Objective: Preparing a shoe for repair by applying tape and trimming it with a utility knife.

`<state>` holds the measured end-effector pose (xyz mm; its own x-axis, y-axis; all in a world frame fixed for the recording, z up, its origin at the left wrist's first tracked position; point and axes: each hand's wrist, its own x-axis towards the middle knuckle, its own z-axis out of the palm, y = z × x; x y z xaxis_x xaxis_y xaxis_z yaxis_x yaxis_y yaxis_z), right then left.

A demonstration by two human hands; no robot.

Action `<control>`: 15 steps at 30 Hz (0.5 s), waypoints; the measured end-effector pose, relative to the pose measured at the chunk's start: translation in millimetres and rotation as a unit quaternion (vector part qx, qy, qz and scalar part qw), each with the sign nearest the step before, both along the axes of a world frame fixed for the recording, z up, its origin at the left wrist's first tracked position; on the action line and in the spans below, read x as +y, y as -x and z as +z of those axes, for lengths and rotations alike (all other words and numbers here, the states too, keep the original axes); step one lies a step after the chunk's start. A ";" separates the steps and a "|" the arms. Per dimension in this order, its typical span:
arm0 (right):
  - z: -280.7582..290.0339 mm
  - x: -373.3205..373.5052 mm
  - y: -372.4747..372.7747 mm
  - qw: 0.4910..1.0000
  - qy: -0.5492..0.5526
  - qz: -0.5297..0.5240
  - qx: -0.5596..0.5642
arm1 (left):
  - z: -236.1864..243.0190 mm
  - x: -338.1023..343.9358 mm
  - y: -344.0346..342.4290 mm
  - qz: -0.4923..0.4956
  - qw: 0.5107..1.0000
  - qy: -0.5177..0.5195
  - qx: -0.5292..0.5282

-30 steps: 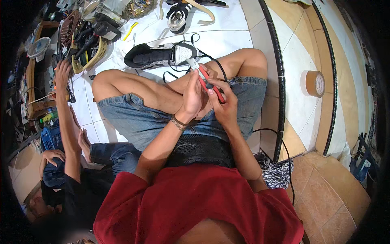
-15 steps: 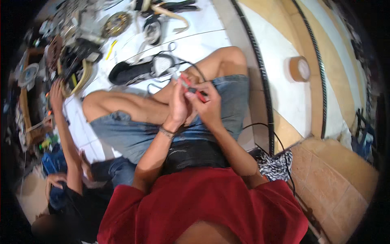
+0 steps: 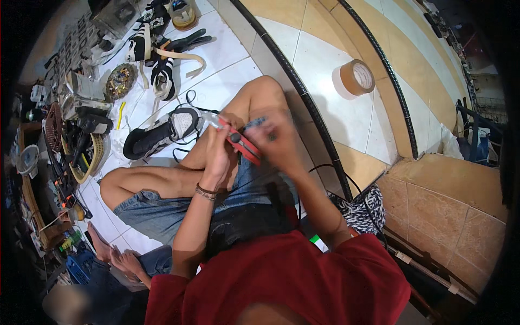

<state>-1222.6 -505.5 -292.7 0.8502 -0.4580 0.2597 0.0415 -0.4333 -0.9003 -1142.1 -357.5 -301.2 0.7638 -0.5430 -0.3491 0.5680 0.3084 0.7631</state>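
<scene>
My left hand [image 3: 218, 157] is closed around a red utility knife [image 3: 242, 145] with black parts along its body. Its pale front end points up and left, toward a shoe, and I cannot make out the blade clearly. Just right of the knife is my right hand [image 3: 273, 138], apart from it and smeared by motion, so its fingers are unclear. A black and white sneaker [image 3: 161, 132] lies on its side on the white tiles beyond my crossed legs, its dark laces loose around it.
More shoes [image 3: 162, 81] and a bowl of small bits [image 3: 120, 81] lie farther off. A basket of tools [image 3: 96, 157] stands at left. Lower left, a co-worker's hand [image 3: 129, 264] rests near a foot. A brown tape roll [image 3: 355, 78] sits on the step at right.
My right hand has come off the red knife and moved right; the left keeps hold. The co-worker's arm has drawn back from the basket. The whole view has shifted.
</scene>
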 end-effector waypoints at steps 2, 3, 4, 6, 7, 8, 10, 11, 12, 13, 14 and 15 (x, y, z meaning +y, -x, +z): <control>53.4 -49.9 0.6 0.966 -0.090 -0.223 0.091 | -7.7 -12.1 -12.6 -0.037 0.999 0.007 -0.025; 21.2 -114.1 19.6 0.935 0.209 -0.284 0.025 | 1.4 -34.6 -15.8 -0.095 0.993 -0.019 -0.066; 25.0 -155.3 31.0 0.901 0.285 -0.326 -0.007 | 8.6 -56.9 -18.5 -0.148 0.982 -0.048 -0.104; 37.3 -201.6 51.9 0.841 0.415 -0.343 0.061 | 18.1 -109.0 -26.8 -0.138 0.974 -0.018 -0.179; 33.7 -222.0 60.3 0.838 0.418 -0.345 0.059 | 19.4 -137.6 -29.1 -0.132 0.962 -0.040 -0.237; 29.3 -237.7 68.4 0.872 0.371 -0.302 0.100 | 18.6 -162.0 -30.3 -0.125 0.945 -0.063 -0.294; 41.4 -239.7 67.5 0.912 0.269 -0.250 0.183 | 16.0 -203.7 -40.7 -0.143 0.915 -0.135 -0.352; 40.9 -239.9 65.2 0.912 0.271 -0.249 0.180 | 13.6 -213.9 -44.9 -0.157 0.876 -0.210 -0.406; 41.6 -239.8 66.2 0.935 0.211 -0.234 0.162 | 14.4 -221.0 -45.1 -0.160 0.875 -0.204 -0.410; 42.8 -240.1 66.9 0.954 0.151 -0.217 0.142 | 15.0 -227.3 -44.9 -0.160 0.852 -0.240 -0.437; 40.4 -238.5 64.1 0.965 0.122 -0.229 0.047 | 15.2 -232.7 -44.1 -0.159 0.827 -0.276 -0.463; 46.0 -231.5 61.5 0.965 0.120 -0.229 0.047 | 11.7 -228.9 -43.3 -0.159 0.826 -0.277 -0.464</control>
